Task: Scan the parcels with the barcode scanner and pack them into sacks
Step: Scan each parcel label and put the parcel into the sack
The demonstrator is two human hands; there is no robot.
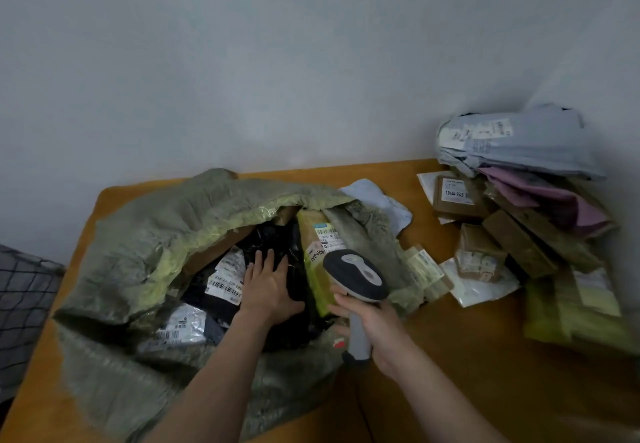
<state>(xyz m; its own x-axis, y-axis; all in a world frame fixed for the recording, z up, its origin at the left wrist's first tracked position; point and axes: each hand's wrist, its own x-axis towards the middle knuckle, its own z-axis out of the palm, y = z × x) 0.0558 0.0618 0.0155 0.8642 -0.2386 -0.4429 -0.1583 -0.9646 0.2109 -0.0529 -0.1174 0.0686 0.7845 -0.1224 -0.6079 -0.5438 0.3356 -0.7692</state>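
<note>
- Biggest risk I'd say: the sack [145, 245] is lying on its side on the table [450, 356] with its mouth gaping, so a hard shove could slide parcels back out.
- The black parcel [277, 245] looks slippery too, and it may bury the labels under it.
- Left hand [268, 288] is flat, fingers spread wide, pressing down on that black parcel inside the sack mouth.
- Right hand [372, 324] is wrapped around the barcode scanner [356, 278] handle, head up, just beside the yellow parcel [317, 238].
- The unscanned pile [512, 214] sits well apart, at the right by the wall.
</note>
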